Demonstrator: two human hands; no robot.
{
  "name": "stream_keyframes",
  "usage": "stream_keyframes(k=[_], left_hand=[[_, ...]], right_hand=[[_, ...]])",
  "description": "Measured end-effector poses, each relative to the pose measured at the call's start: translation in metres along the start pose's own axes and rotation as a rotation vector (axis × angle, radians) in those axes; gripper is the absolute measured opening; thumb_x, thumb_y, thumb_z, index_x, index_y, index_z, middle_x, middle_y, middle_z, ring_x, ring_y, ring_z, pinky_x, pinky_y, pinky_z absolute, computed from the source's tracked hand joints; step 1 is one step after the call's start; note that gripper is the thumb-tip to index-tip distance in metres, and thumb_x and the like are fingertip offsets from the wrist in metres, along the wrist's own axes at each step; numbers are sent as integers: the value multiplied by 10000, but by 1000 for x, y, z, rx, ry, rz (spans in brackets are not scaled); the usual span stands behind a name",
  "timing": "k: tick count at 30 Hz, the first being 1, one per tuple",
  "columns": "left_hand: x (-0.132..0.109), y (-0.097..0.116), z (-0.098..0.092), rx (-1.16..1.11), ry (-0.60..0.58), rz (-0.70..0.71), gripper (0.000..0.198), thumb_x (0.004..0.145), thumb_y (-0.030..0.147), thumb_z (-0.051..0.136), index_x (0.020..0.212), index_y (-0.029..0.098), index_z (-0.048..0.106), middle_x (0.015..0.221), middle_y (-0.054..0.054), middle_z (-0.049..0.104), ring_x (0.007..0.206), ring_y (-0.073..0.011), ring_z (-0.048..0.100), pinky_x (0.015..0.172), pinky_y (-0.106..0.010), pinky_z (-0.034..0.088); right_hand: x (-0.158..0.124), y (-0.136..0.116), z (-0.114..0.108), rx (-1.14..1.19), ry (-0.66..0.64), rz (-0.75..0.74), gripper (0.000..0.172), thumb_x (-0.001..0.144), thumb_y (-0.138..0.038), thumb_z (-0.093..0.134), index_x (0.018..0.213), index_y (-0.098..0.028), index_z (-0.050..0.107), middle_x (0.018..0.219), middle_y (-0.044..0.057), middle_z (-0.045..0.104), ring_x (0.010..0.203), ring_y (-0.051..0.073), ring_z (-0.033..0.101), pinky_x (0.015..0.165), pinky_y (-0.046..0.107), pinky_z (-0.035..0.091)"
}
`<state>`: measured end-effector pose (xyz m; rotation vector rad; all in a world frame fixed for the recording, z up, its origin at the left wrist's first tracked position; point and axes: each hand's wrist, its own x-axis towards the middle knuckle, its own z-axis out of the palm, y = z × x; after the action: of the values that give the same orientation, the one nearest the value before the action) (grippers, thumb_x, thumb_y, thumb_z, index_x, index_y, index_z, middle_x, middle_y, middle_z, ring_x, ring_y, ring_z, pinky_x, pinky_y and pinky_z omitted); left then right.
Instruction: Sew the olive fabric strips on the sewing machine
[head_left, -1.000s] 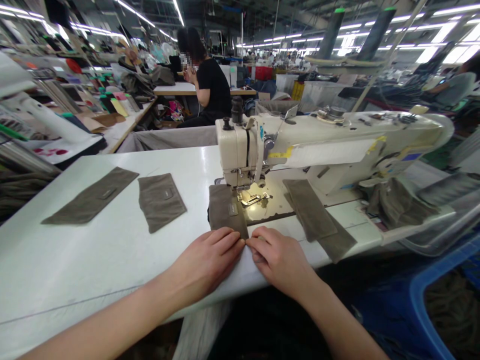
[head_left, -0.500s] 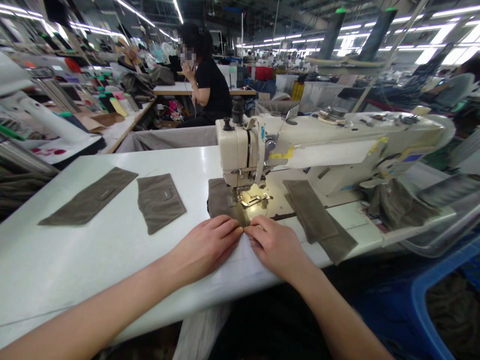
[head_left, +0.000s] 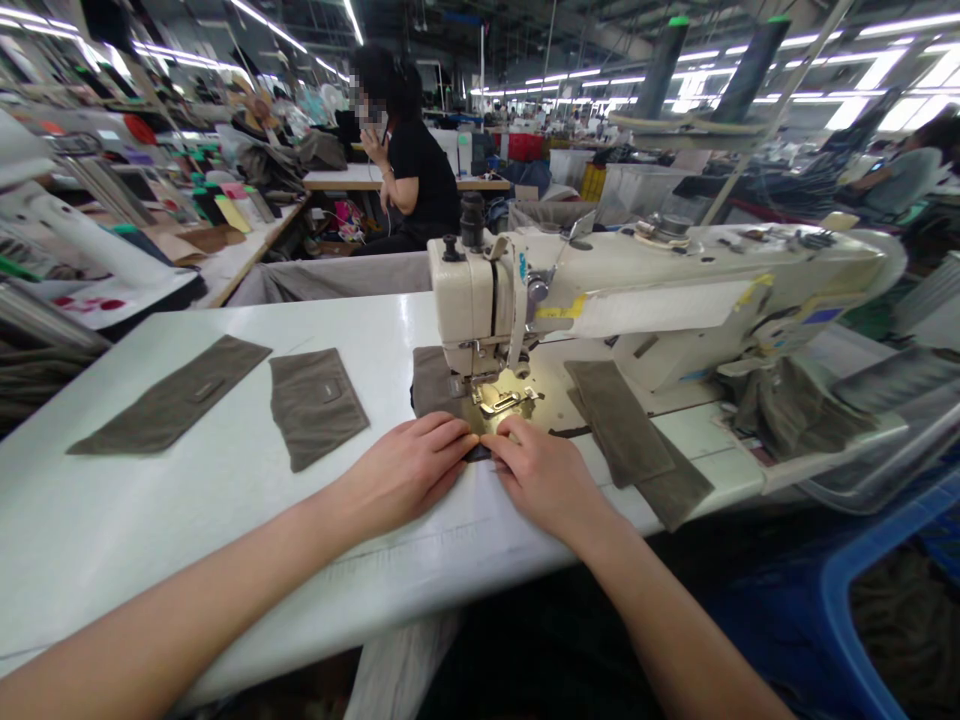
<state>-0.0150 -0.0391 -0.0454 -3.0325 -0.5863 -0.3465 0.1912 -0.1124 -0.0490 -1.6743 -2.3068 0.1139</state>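
A brown fabric piece (head_left: 436, 385) lies under the needle area of a cream sewing machine (head_left: 469, 310), beside the lit metal needle plate (head_left: 517, 385). My left hand (head_left: 416, 455) rests on its near part, thumb and fingertips pinching the edge. My right hand (head_left: 536, 470) pinches the same edge just to the right, so the fingertips of both hands nearly meet. A dark bit of the fabric shows below the fingertips. The hands cover most of the near edge, and the machine's head partly hides the far side.
Two brown pieces with small slits, a longer one (head_left: 184, 395) and a shorter one (head_left: 319, 405), lie on the white table (head_left: 225, 520) at left. Stacked brown strips (head_left: 619, 420) lie right of the needle. A blue crate (head_left: 840, 580) stands lower right. Beyond the table, a person (head_left: 420, 150) sits.
Both hands have moved slightly forward and left, toward the needle, still pinching the fabric edge. More dark fabric shows below the fingertips. The view has shifted a little.
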Motion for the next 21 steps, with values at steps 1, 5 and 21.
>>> stream_keyframes(k=[1, 5, 21], left_hand=[[1, -2, 0, -3, 0, 0, 342, 1035, 265, 407, 1235, 120, 644, 1169, -138, 672, 1103, -265, 605, 907, -415, 574], [4, -7, -1, -12, 17, 6, 341, 1035, 268, 406, 1214, 121, 657, 1169, -137, 673, 1092, -260, 612, 919, -421, 571], [17, -29, 1, 10, 16, -21, 332, 1022, 240, 423, 1237, 125, 649, 1194, -134, 671, 1087, -257, 618, 941, -417, 561]], right_hand=[[1, 0, 0, -4, -1, 1, 258, 952, -165, 571, 1184, -209, 674, 1144, 59, 643, 905, 177, 635, 682, 265, 472], [2, -1, 0, -15, -25, 16, 267, 960, -174, 562, 1204, -213, 662, 1174, 67, 637, 928, 186, 645, 687, 273, 483], [-12, -2, 0, 0, -48, 89, 294, 951, -163, 549, 1216, -227, 659, 1185, 55, 646, 976, 196, 661, 695, 275, 496]])
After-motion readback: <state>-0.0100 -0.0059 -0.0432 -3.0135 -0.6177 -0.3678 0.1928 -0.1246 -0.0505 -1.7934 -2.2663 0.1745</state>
